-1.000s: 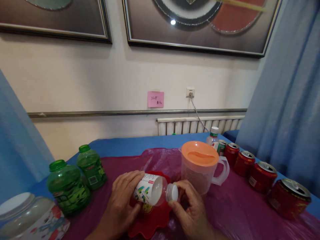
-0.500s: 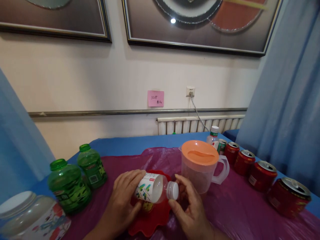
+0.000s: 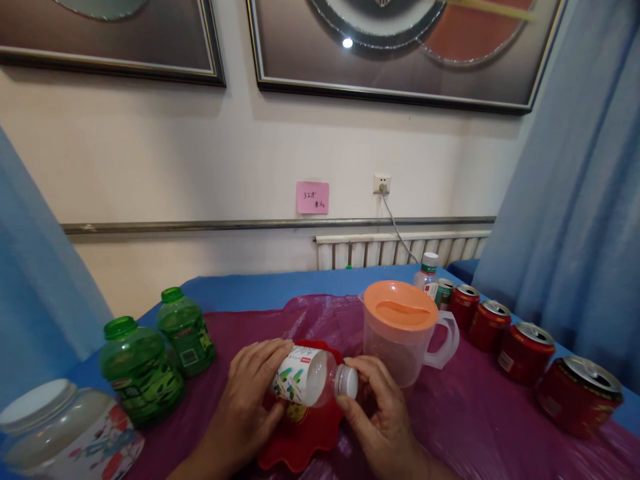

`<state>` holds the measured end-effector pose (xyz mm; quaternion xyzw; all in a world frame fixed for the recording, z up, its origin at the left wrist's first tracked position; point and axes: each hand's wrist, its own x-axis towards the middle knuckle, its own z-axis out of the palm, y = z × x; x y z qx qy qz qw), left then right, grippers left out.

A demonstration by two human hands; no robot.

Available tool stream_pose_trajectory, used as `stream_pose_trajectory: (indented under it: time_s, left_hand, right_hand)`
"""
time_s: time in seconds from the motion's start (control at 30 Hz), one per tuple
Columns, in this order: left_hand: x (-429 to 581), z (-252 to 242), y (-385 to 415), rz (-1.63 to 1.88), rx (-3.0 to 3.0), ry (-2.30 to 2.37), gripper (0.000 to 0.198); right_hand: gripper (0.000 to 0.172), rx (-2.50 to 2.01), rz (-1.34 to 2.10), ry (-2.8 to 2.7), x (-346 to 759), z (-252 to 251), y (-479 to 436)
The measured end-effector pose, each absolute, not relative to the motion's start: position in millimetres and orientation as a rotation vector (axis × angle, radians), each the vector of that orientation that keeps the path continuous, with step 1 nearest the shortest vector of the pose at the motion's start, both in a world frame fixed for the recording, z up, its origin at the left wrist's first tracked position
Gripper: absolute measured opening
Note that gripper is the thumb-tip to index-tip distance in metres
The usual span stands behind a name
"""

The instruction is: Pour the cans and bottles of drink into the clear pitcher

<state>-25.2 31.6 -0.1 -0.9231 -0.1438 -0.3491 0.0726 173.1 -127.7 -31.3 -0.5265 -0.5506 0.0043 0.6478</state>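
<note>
My left hand (image 3: 254,387) is wrapped around the body of a clear plastic bottle (image 3: 325,377) with a white label. The bottle lies tilted on its side, its neck to the right. At that neck is a white screw cap (image 3: 347,382), with the thumb and fingers of my right hand (image 3: 383,407) closed on it. Beneath the bottle sits a red scalloped tray (image 3: 300,443); the hands and bottle hide part of it. A clear pitcher (image 3: 393,357) with an orange lid (image 3: 400,303) stands just beyond my right hand.
Two green bottles (image 3: 143,377) and a white-lidded jar (image 3: 75,433) stand at left. On the right, several red cans (image 3: 525,350) form a row, with a small clear bottle (image 3: 427,277) at its far end. Purple plastic sheeting (image 3: 475,413) covers the blue table (image 3: 240,287).
The fingers of my right hand have closed in on the bottle's cap. The bottle and my left hand stay almost where they were.
</note>
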Motion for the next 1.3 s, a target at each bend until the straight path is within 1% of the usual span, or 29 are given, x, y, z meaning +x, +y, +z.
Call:
stream_pose_trajectory:
  time_s: [0.17,0.3,0.43,0.57,0.63,1.03,1.3]
  left_hand:
    - [-21.6,-0.1,28.3,-1.122,-2.775,-0.475,0.068]
    - [-20.9,0.6,27.7,-1.107,-2.797,-0.467,0.066]
    - [-20.6,1.2,27.2,-1.112,-2.787,-0.475,0.065]
    - [-20.2,1.8,26.3,-1.125,-2.785,-0.482,0.065]
    - [-20.2,1.9,26.2,-1.124,-2.786,-0.486,0.066]
    - [-20.9,0.5,28.0,-1.126,-2.798,-0.496,0.066]
    - [-20.9,0.3,28.7,-1.130,-2.812,-0.516,0.064]
  right_hand:
    - [0.042,-1.221,-0.043,-1.249,170.2,-34.8,-128.2]
    - [0.047,-1.222,-0.042,-1.244,170.3,-36.2,-128.5]
    - [0.046,-1.227,-0.017,-1.191,170.3,-34.6,-129.0]
    - [0.032,-1.212,0.035,-1.202,170.0,-29.6,-129.3]
    - [0.028,-1.212,0.040,-1.212,170.0,-28.6,-128.9]
    - [0.045,-1.238,-0.063,-1.247,169.6,-35.7,-127.5]
    - [0.046,-1.199,-0.059,-1.277,170.0,-30.5,-129.8]
